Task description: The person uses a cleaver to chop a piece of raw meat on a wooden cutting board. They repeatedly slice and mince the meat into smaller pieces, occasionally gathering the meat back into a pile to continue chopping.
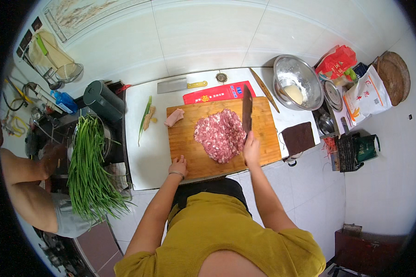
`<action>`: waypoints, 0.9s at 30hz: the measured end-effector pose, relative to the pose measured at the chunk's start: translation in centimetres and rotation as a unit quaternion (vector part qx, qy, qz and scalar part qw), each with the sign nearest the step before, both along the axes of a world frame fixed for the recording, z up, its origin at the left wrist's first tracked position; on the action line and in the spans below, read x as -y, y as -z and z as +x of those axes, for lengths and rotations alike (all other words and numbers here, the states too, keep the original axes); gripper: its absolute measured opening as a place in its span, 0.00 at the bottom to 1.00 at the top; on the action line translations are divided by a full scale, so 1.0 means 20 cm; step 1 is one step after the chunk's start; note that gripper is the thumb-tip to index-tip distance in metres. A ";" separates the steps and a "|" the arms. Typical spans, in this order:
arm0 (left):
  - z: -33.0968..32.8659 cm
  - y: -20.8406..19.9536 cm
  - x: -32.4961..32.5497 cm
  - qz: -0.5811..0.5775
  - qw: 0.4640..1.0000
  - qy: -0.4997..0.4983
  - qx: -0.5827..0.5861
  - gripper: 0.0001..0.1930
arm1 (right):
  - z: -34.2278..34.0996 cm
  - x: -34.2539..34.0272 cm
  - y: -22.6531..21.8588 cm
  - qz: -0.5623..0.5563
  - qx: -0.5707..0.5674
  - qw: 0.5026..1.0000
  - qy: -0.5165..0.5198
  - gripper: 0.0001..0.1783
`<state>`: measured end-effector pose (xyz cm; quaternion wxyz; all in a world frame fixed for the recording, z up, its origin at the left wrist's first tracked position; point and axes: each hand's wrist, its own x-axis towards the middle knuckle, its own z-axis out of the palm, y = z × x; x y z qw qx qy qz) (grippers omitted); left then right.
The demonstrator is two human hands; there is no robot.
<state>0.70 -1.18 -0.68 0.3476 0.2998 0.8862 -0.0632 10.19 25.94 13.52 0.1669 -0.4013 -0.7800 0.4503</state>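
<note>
A mound of chopped raw meat [220, 136], pink with white fat, lies in the middle of a wooden cutting board [189, 161]. My right hand [251, 150] is wrapped round the handle of a dark-bladed kitchen knife [247, 111], at the meat's right side with the blade pointing away from me. On the board's near left corner rests my left hand [178, 166], fingers stretched out and holding nothing. A pale pink chunk of meat [174, 117] sits at the board's far left. Beside the board lie green onion [145, 115] and ginger [149, 118].
Behind the board are a cleaver [172, 85] and a red packet [208, 94]. A steel bowl with dough [293, 93] stands at the far right, near a white bag [367, 99] and a brown cloth [298, 138]. Left, another person's arm [27, 168] is near long green chives [88, 166].
</note>
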 end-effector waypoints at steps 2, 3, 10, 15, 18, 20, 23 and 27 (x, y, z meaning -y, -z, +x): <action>0.00 0.01 0.00 -0.005 1.000 0.004 -0.005 0.30 | 0.06 0.05 0.42 0.072 0.081 0.994 0.027 0.34; 0.00 0.01 -0.01 -0.005 1.000 0.008 -0.009 0.29 | 0.10 0.07 0.59 0.094 0.152 0.984 0.027 0.35; -0.01 -0.11 -0.03 -0.012 1.000 -0.004 0.025 0.30 | 0.06 -0.03 0.17 0.016 0.027 0.999 -0.010 0.34; 0.00 0.00 -0.02 -0.018 1.000 0.009 0.013 0.31 | 0.20 0.11 0.58 0.122 0.113 0.986 -0.017 0.29; -0.02 -0.01 0.00 -0.014 1.000 0.014 0.007 0.31 | 0.14 0.05 0.36 0.055 0.163 0.984 -0.049 0.32; -0.01 -0.07 -0.01 -0.012 1.000 0.013 0.014 0.31 | 0.10 0.00 0.12 0.003 0.095 0.994 -0.061 0.32; -0.02 -0.12 -0.03 -0.016 1.000 -0.001 0.024 0.30 | 0.14 0.05 0.18 0.021 -0.006 1.000 0.011 0.30; -0.02 -0.07 -0.04 -0.023 0.999 0.015 0.020 0.31 | 0.20 0.07 0.55 0.024 0.178 0.984 0.013 0.31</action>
